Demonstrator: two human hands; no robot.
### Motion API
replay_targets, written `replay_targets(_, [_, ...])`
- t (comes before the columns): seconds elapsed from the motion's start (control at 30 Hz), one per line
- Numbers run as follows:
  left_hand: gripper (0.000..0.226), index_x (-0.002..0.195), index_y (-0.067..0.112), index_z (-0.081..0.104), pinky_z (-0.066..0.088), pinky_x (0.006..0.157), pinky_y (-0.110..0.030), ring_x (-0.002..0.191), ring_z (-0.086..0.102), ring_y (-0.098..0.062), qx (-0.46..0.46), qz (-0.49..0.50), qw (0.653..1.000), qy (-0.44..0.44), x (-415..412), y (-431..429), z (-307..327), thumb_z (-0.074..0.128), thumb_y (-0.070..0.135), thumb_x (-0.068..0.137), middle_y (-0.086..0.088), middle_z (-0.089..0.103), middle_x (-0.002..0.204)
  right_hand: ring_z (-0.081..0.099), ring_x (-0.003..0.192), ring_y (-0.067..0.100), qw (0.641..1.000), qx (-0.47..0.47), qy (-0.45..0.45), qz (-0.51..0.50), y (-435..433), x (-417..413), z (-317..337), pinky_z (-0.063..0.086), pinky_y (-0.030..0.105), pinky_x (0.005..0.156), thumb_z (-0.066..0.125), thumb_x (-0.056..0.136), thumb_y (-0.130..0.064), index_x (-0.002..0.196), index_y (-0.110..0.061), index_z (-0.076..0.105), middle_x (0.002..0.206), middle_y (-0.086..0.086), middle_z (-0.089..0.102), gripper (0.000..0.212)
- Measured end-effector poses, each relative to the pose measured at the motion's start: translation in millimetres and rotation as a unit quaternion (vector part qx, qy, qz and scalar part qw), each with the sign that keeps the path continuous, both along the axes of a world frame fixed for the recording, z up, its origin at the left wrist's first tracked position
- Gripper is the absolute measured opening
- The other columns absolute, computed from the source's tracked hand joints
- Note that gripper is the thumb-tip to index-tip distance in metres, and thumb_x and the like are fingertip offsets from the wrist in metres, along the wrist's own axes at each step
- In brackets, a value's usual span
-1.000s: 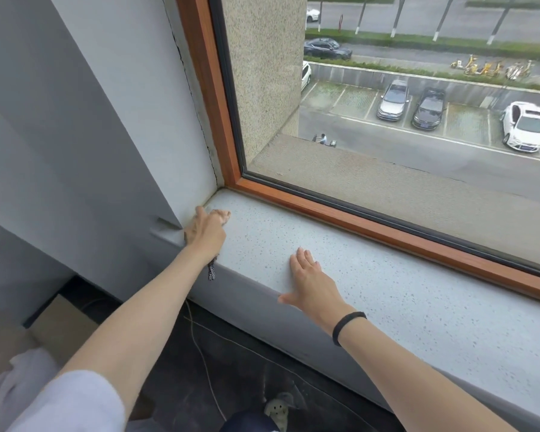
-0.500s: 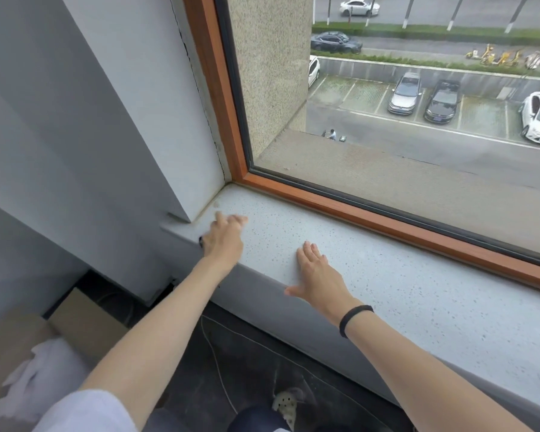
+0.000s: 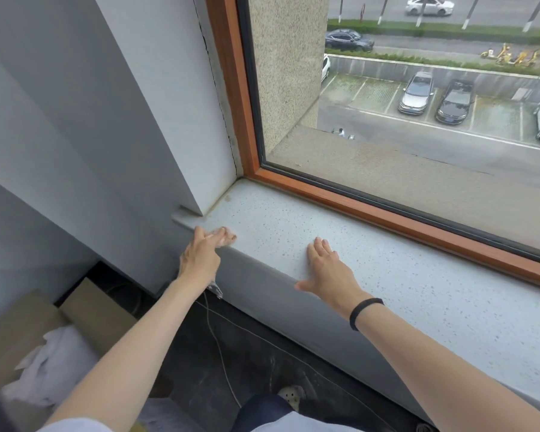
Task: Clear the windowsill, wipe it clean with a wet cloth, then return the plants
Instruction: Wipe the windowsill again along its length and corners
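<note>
The speckled grey windowsill [image 3: 402, 272] runs from the left wall corner to the right under the wood-framed window. My left hand [image 3: 201, 257] is at the sill's front left edge and holds a small cloth [image 3: 226, 240], which is mostly hidden under the fingers; a frayed end hangs below the wrist. My right hand [image 3: 328, 269] lies flat on the sill near its front edge, fingers straight, a black band on the wrist. No plants are in view.
The wooden window frame [image 3: 387, 207] borders the sill at the back. A white wall corner [image 3: 197, 210] closes the left end. Below on the floor are a cardboard box [image 3: 28, 325] with white fabric in it and a thin cable [image 3: 219, 344].
My left hand has drawn the cloth from the back-left corner by the wall toward the sill's front edge. The right hand has stayed flat in place.
</note>
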State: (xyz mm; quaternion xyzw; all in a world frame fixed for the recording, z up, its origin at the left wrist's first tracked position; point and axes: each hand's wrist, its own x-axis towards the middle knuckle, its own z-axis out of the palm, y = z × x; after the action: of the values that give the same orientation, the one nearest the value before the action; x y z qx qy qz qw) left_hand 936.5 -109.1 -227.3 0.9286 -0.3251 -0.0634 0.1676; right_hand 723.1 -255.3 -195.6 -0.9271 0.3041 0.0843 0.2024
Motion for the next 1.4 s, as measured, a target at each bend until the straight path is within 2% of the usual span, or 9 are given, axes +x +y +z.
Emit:
replay_targets(0.2, [0.048,0.124,0.030,0.061,0.047,0.080,-0.037,0.098,0.053,-0.033,-0.020,0.138,0.989,0.040,51.2,1.7,18.5,0.034,0.003,0.094,-0.008,0.041,0.117,0.005,0.146,0.029,1.000,-0.015,0.007,0.006,-1.8,2.8,6.6,0.014,0.038,0.118,0.067,0.082,-0.044,0.148,-0.001,0.016,0.158,0.017,0.004,0.095])
replay_targets(0.37, [0.060,0.133,0.036,0.050,0.048,0.086,-0.045,0.103,0.052,-0.031,-0.013,0.086,0.996,0.022,28.0,-1.7,10.2,0.033,-0.003,0.090,-0.006,0.041,0.118,0.005,0.147,0.028,1.000,-0.015,0.005,0.009,-3.8,4.5,7.8,0.015,0.038,0.118,0.067,0.082,-0.044,0.147,-0.002,0.019,0.158,0.017,0.004,0.091])
replay_targets(0.43, [0.055,0.124,0.040,0.056,0.046,0.090,-0.049,0.105,0.052,-0.035,-0.027,0.110,0.993,0.022,41.4,1.9,14.0,0.035,0.001,0.093,-0.007,0.043,0.117,0.004,0.147,0.028,1.000,-0.013,0.006,0.008,-4.9,3.4,7.3,0.015,0.038,0.118,0.067,0.082,-0.044,0.146,-0.001,0.021,0.158,0.017,0.004,0.089])
replay_targets(0.57, [0.034,0.118,0.016,0.066,0.044,0.092,-0.042,0.107,0.051,-0.038,-0.006,0.174,0.984,0.029,72.1,-8.7,33.0,0.039,0.016,0.097,-0.016,0.044,0.120,0.004,0.147,0.027,1.000,-0.013,-0.001,0.007,-7.4,5.3,6.4,0.017,0.038,0.118,0.067,0.081,-0.045,0.145,-0.002,0.024,0.158,0.015,0.006,0.088])
replay_targets(0.73, [0.042,0.124,0.025,0.057,0.050,0.082,-0.043,0.095,0.052,-0.031,0.014,0.122,0.992,0.005,64.1,6.9,16.1,0.037,0.004,0.094,-0.006,0.043,0.105,0.002,0.147,0.027,1.000,-0.009,-0.002,0.005,-8.6,5.1,6.0,0.015,0.038,0.119,0.067,0.082,-0.044,0.148,-0.003,0.018,0.158,0.016,0.002,0.092])
replay_targets(0.93, [0.047,0.115,0.036,0.065,0.050,0.088,-0.050,0.103,0.057,-0.038,-0.010,0.113,0.993,0.027,104.2,4.2,25.5,0.045,0.002,0.089,-0.012,0.056,0.115,0.003,0.147,0.027,1.000,-0.010,-0.010,0.002,-9.4,1.3,4.7,0.015,0.038,0.118,0.067,0.082,-0.044,0.147,-0.003,0.020,0.158,0.015,0.003,0.090])
replay_targets(1.1, [0.027,0.119,0.015,0.051,0.043,0.089,-0.042,0.122,0.045,-0.034,0.049,0.073,0.996,0.033,99.1,19.6,15.0,0.043,0.003,0.096,-0.005,0.053,0.129,0.003,0.147,0.028,1.000,-0.010,-0.006,0.006,-10.1,1.4,5.5,0.015,0.038,0.118,0.067,0.082,-0.044,0.146,-0.002,0.021,0.158,0.016,0.004,0.089])
replay_targets(1.27, [0.048,0.121,0.027,0.065,0.041,0.102,-0.043,0.124,0.043,-0.040,0.045,0.060,0.996,0.037,123.5,17.3,24.7,0.037,-0.002,0.094,-0.013,0.045,0.131,0.002,0.147,0.028,1.000,-0.007,-0.008,0.005,-11.5,2.3,7.4,0.015,0.038,0.118,0.067,0.082,-0.043,0.147,-0.003,0.020,0.158,0.016,0.003,0.090])
replay_targets(1.4, [0.040,0.118,0.025,0.060,0.046,0.084,-0.039,0.114,0.048,-0.035,0.032,0.046,0.997,0.048,96.1,9.2,20.3,0.038,0.000,0.095,-0.010,0.053,0.122,0.002,0.147,0.028,1.000,-0.007,-0.005,0.007,-12.3,2.6,9.4,0.015,0.038,0.118,0.067,0.082,-0.043,0.147,-0.003,0.019,0.158,0.016,0.003,0.091])
